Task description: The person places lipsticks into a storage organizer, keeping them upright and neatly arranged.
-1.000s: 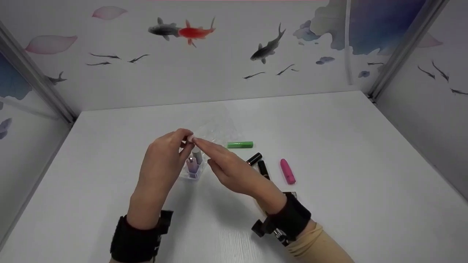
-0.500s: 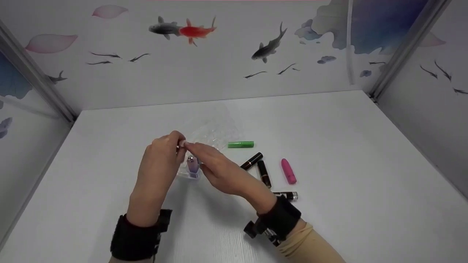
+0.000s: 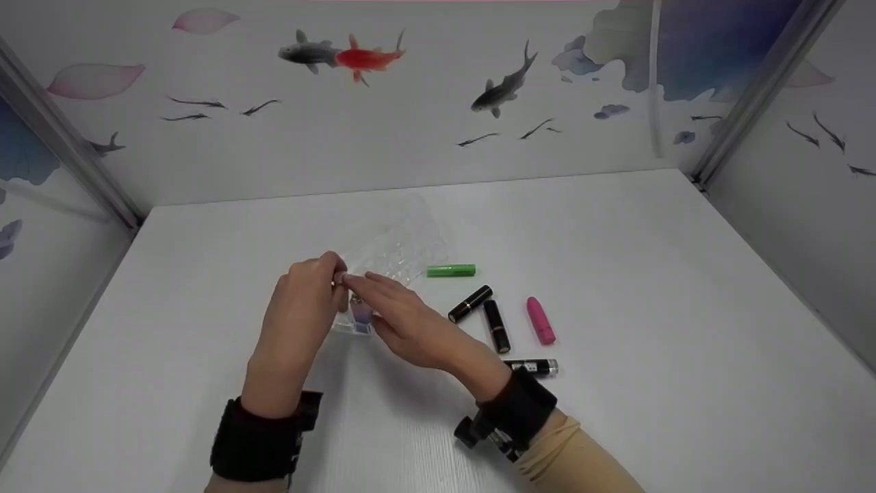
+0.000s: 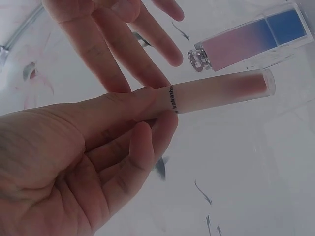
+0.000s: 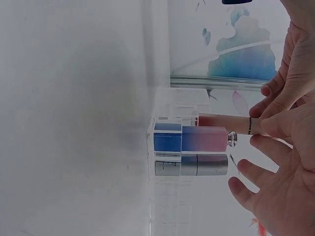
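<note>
My left hand [image 3: 301,322] pinches a lip gloss tube [image 4: 216,93] near its pale, lettered cap; the far end is reddish. My right hand [image 3: 419,332] reaches in from the other side with extended fingers, and one touches the cap end. The tube's red end is at the upper edge of a clear acrylic lipstick holder [image 5: 167,184]. In that holder stand a pink-to-blue lipstick [image 5: 204,139] with a clear knob and a silver lipstick tube [image 5: 211,164]. From the head view, my hands mostly hide the gloss tube and the holder.
Crumpled clear plastic [image 3: 404,243] lies behind the hands. A green tube [image 3: 450,270], two black lipsticks [image 3: 470,304] [image 3: 497,327] and a pink tube [image 3: 540,320] lie to the right. Another black tube with a clear end [image 3: 537,368] is by the right wrist.
Both hands have moved left and slightly down, bringing the lip gloss tube lower over the holder. The right arm's shift uncovers more of the black lipsticks and the clear-ended tube.
</note>
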`<state>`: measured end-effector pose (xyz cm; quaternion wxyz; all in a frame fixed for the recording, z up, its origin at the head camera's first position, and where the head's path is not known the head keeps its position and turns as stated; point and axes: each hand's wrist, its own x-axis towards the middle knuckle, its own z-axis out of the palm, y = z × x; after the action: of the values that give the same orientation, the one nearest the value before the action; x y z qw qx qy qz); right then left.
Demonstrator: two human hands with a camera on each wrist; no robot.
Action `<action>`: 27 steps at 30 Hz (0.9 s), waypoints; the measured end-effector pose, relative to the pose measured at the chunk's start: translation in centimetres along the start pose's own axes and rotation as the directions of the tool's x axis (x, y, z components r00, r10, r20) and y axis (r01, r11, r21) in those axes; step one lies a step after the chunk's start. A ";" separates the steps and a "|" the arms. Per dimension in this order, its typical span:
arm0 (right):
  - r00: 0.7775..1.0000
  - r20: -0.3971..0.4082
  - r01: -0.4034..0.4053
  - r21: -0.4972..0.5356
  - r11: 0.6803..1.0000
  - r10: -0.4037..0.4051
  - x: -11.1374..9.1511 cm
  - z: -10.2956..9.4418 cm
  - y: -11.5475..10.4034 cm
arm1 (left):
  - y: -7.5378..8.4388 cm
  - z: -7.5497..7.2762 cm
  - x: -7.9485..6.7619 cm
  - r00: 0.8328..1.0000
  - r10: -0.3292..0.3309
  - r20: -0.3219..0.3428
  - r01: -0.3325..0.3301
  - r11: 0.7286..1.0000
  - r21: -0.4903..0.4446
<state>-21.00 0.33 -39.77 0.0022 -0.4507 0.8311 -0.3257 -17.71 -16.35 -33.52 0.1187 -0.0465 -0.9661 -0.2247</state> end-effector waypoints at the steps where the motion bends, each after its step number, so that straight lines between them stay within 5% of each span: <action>1: 1.000 0.002 -0.002 -0.002 1.000 0.002 0.0 0.1 0.0 | 0.0 0.0 0.0 1.000 -0.004 0.008 0.004 1.000 0.000; 8: 1.000 0.015 -0.027 -0.004 1.000 0.027 -0.1 0.3 0.2 | -0.3 0.3 0.3 0.996 -0.053 0.071 0.054 0.998 -0.012; 27: 0.991 0.091 -0.093 -0.027 0.995 0.095 -0.3 0.3 0.1 | -0.5 0.6 0.5 0.989 -0.090 0.117 0.090 0.996 0.003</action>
<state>-20.83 0.46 -40.16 0.0508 -0.4256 0.8541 -0.2945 -18.39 -16.49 -34.13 0.0518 -0.0159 -0.9722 -0.2279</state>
